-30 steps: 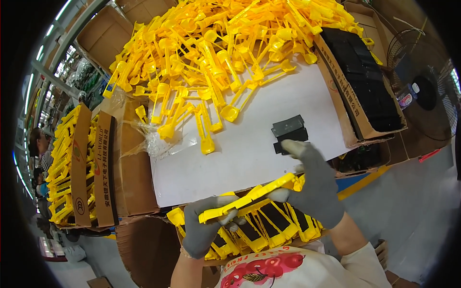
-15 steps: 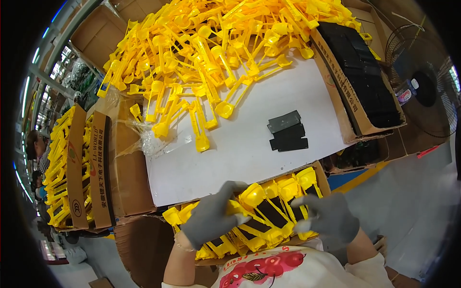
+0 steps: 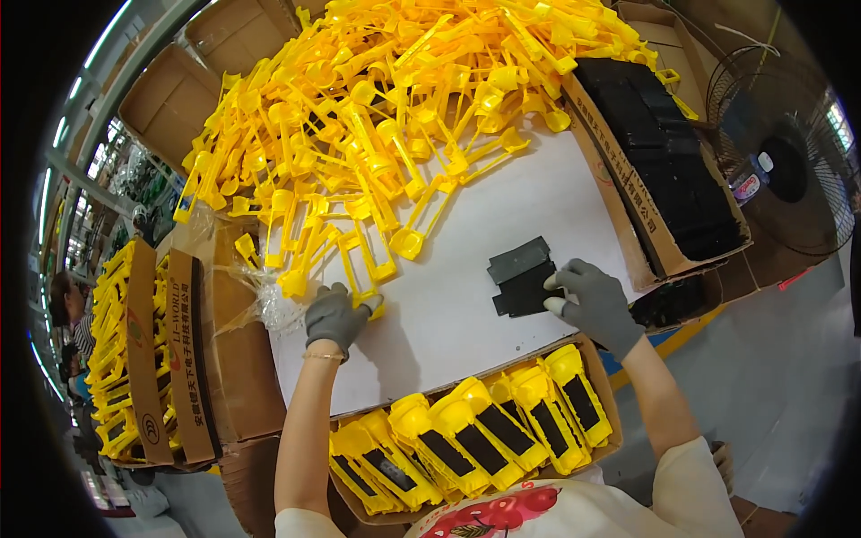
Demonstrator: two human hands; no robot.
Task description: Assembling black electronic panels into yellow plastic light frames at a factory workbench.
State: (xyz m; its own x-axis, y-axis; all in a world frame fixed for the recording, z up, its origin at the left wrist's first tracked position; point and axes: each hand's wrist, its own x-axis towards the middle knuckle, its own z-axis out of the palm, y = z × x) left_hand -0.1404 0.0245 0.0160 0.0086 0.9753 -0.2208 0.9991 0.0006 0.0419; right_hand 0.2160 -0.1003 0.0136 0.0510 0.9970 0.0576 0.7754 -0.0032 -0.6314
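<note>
A hand in a grey glove, the left (image 3: 334, 317), reaches over the white worktop (image 3: 448, 336) to the near end of a slim yellow plastic frame (image 3: 361, 293); its thumb and fingers straddle that end, though I can't tell whether they are clamped on it. That frame lies at the near edge of a big heap of loose yellow plastic frames (image 3: 421, 99). The right hand (image 3: 552, 292), gloved alike, has thumb and fingertips apart, right at the edge of a few flat black rectangular pieces (image 3: 525, 285), which lie overlapping on the worktop. Nearest the person, an open brown cardboard box (image 3: 609, 390) holds yellow frames with black rectangles in them (image 3: 489, 439), leaning in a row.
</note>
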